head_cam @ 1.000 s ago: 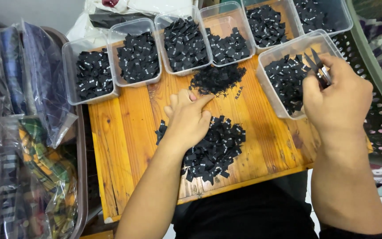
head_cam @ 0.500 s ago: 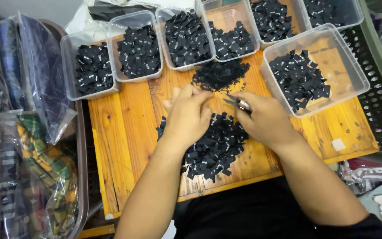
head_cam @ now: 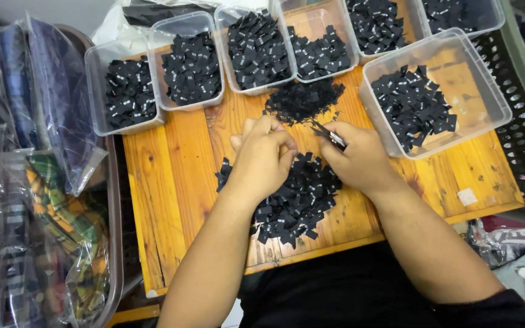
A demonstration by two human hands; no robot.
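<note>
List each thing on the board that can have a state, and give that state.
left hand: fingers curled, resting on the label pile
right hand: closed on tweezers
tweezers: gripped, tips toward the left hand
label pile: loose heap on the wooden board
large tub: lidless, partly filled
small tubs: lidless, holding black labels
</note>
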